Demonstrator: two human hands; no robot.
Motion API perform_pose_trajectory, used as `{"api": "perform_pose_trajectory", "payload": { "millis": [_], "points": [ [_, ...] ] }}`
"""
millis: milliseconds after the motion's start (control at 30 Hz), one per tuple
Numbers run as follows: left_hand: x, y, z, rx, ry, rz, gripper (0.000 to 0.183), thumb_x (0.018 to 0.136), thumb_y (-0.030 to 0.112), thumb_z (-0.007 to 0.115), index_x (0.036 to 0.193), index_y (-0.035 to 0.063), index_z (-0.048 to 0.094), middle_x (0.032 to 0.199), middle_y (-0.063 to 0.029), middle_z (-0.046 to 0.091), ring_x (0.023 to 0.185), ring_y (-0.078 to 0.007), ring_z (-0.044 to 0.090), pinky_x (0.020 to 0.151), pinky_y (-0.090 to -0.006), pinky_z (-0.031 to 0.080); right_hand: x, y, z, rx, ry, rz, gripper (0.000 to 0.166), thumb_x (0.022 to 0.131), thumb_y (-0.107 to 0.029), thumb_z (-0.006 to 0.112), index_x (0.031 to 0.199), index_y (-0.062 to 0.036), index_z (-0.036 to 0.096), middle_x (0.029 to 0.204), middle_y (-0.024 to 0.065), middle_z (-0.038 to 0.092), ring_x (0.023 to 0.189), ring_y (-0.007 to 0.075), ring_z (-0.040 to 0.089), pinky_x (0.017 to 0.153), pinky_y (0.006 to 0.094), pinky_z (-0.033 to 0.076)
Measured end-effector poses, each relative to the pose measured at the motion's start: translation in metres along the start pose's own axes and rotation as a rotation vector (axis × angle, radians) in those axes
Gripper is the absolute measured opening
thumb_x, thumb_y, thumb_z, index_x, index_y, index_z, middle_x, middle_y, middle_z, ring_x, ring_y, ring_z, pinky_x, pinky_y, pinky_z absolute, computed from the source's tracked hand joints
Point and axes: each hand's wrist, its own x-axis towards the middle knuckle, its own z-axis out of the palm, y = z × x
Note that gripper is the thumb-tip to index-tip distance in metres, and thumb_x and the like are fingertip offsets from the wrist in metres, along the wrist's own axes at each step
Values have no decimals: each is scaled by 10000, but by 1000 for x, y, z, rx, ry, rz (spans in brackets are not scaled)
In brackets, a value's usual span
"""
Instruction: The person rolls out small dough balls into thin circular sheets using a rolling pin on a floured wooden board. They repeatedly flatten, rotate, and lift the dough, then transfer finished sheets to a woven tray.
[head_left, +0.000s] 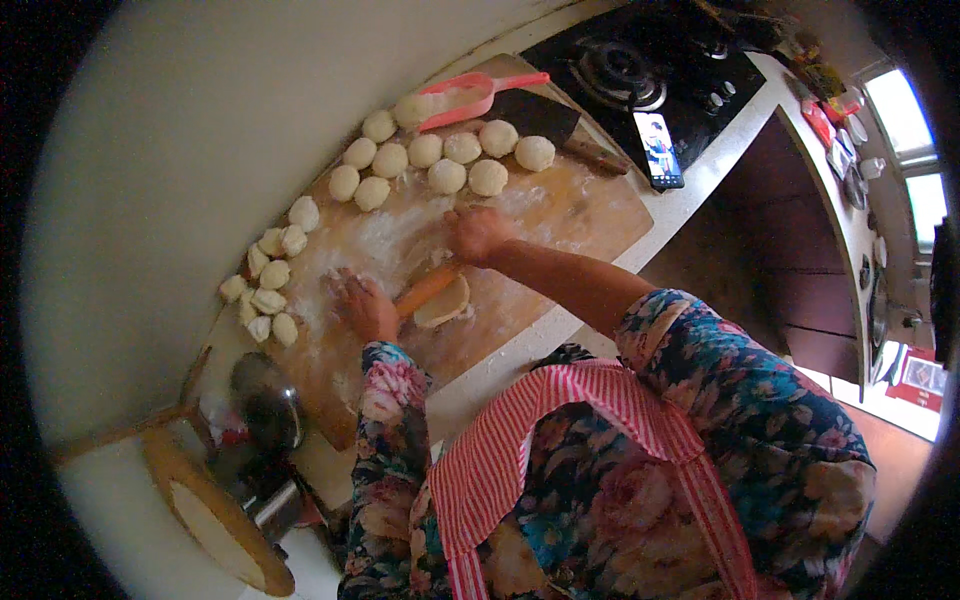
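Observation:
A wooden rolling pin (429, 289) lies across a flattened round of dough (448, 304) on a floured wooden board (600, 217). My left hand (364, 306) rests over the pin's left end, its fingers stretched forward. Around the other end, my right hand (480, 234) is curled, and the fingers hide that end. Several floury dough balls (447, 176) stand in rows along the board's far side. More dough pieces (270, 300) are clustered at the left, some of them squashed or on edge.
A pink scoop (459, 101) holding flour lies at the back, beside a cleaver with a dark blade (536, 116) and wooden handle. A lit phone (658, 150) leans by the gas hob (622, 71). At lower left stands a shiny metal vessel (262, 401). A wall borders the board's far side.

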Motion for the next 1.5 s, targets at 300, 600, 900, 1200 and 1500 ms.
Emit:
{"api": "perform_pose_trajectory", "payload": {
  "millis": [300, 600, 900, 1200, 1500],
  "points": [
    [-101, 53, -83, -57, -114, 51, 466, 913, 266, 406, 1354, 115, 412, 1439, -173, 317, 1340, -380, 242, 1092, -525, 169, -95, 32, 19, 133, 286, -354, 273, 754, -275, 604, 937, -73, 592, 912, 156, 593, 778, 351, 589, 667, 457, 488],
    [-3, 27, -41, -182, -39, -174, 467, 944, 277, 342, 1360, 70, 390, 1416, -225, 323, 1321, -390, 277, 1086, -504, 202, 0, 17, 15, -100, 254, -265, 294, 778, -302, 595, 940, -56, 589, 985, 172, 611, 798, 344, 606, 641, 458, 498],
    [-44, 41, -60, -93, -52, -92, 467, 936, 312, 365, 1329, 70, 434, 1434, -226, 289, 1332, -402, 242, 1087, -559, 131, -28, 23, 15, 0, 191, -268, 236, 727, -241, 608, 902, -86, 577, 836, 147, 593, 795, 351, 585, 677, 476, 472],
    [-50, 51, -61, -138, -21, -19, 458, 922, 267, 374, 1322, 56, 442, 1400, -206, 363, 1298, -390, 322, 1088, -490, 210, -45, 26, 18, 26, 210, -200, 195, 763, -227, 564, 909, -99, 578, 900, 137, 586, 805, 337, 586, 651, 456, 483],
    [20, 24, -27, 37, -51, -51, 461, 938, 294, 379, 1330, 56, 426, 1397, -233, 345, 1310, -380, 299, 1084, -485, 231, 31, 7, 5, -5, 6, 19, 258, 839, -274, 498, 968, -66, 581, 907, 162, 631, 783, 366, 618, 664, 484, 493]
  ]
}}
